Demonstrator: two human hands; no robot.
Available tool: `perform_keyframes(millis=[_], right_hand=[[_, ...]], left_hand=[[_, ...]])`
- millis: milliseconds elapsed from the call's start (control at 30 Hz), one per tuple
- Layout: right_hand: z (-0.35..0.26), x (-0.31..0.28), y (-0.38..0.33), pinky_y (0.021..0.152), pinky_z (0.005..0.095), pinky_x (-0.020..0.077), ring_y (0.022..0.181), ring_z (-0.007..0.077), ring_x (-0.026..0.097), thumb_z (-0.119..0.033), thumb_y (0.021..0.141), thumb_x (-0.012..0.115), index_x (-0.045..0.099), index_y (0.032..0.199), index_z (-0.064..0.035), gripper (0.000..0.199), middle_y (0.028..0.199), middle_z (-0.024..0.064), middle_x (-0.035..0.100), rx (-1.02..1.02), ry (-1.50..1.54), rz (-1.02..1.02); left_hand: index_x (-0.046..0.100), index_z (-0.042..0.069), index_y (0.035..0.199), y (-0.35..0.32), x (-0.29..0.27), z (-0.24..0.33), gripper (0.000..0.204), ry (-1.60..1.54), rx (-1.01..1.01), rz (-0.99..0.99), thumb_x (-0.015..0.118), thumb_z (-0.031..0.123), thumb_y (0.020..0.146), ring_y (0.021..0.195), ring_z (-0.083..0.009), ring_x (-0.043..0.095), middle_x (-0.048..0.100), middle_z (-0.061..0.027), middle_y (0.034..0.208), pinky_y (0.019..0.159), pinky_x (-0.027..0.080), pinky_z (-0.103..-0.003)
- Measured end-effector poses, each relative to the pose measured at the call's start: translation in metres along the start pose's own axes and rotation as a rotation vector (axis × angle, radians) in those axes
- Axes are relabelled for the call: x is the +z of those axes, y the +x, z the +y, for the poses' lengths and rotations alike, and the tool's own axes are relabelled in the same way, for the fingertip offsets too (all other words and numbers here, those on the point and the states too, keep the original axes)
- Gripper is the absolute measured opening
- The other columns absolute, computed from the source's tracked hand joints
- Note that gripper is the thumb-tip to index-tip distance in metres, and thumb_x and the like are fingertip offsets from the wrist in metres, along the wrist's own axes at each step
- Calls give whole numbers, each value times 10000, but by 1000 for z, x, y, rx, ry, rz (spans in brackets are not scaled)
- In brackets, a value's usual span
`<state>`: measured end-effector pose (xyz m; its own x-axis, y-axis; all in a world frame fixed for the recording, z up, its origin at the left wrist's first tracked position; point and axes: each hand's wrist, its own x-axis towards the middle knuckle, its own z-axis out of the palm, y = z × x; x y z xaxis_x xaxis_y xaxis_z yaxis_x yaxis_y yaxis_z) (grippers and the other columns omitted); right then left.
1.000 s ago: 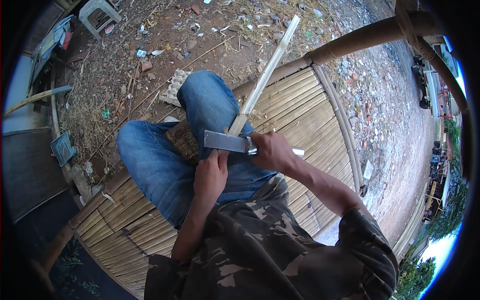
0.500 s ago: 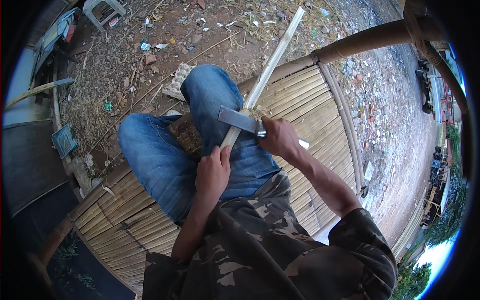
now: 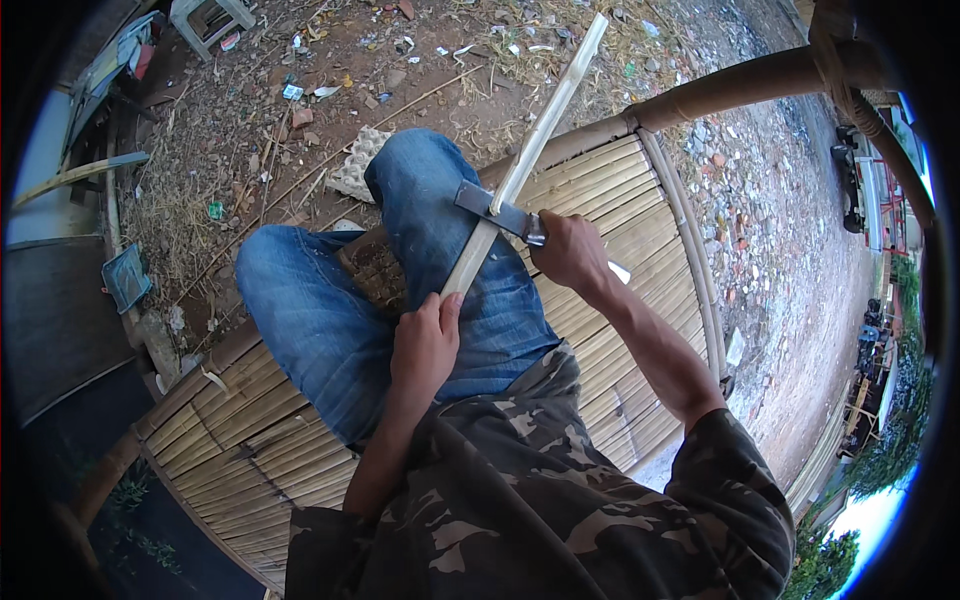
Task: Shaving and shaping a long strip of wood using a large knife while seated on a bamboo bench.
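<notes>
Plainly, left hand [image 3: 425, 345] pinches near end of pale strip [image 3: 465, 268], which slants toward one o'clock; right hand [image 3: 570, 252] clasps knife [image 3: 515, 219] laid across it. Best: shallow angle, even strokes, strip braced.

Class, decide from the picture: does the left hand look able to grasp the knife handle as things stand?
Probably not: the right hand is closed around the knife handle, leaving little but its pale end showing, and the left hand holds the stick's near end.

Blue jeans [image 3: 310, 315]; camouflage shirt [image 3: 560, 490]; grey knife [image 3: 514, 219]; pale strip [image 3: 546, 117].
</notes>
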<state>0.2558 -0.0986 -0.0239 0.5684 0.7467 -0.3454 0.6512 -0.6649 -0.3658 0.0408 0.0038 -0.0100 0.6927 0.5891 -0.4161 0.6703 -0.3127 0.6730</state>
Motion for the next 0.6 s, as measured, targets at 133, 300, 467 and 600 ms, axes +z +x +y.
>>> perform_keyframes(millis=[133, 300, 467, 600], right_hand=[[14, 13, -13, 637, 444, 551, 685, 380, 666, -107, 673, 641, 598, 826, -45, 171, 655, 185, 628, -223, -45, 166], [-16, -10, -21, 677, 453, 551, 722, 362, 681, -147, 696, 693, 634, 917, -47, 250, 732, 176, 671, -80, -52, -120], [25, -14, 27, 678, 464, 547, 724, 363, 677, -160, 694, 693, 638, 922, -38, 265, 735, 194, 664, 102, -45, -73], [-24, 3, -34, 562, 430, 520, 605, 350, 648, -127, 688, 663, 603, 816, -55, 158, 623, 150, 624, -225, 20, -80]], left_hand=[[583, -3, 833, -8, 2, -3, 420, 17, -21, -18, 477, 363, 1007, 733, -482, 623, 627, -277, 708, 629, 493, -550], [585, -1, 835, -5, 4, -9, 404, 3, 7, 0, 480, 349, 1007, 724, -484, 620, 625, -264, 690, 629, 492, -549], [590, 8, 822, -5, 4, -11, 400, -22, 48, 18, 488, 350, 1004, 723, -478, 621, 622, -258, 685, 620, 489, -540], [591, 17, 805, -7, 6, -16, 400, -90, -23, -33, 489, 347, 1006, 699, -464, 620, 611, -251, 667, 594, 479, -530]])
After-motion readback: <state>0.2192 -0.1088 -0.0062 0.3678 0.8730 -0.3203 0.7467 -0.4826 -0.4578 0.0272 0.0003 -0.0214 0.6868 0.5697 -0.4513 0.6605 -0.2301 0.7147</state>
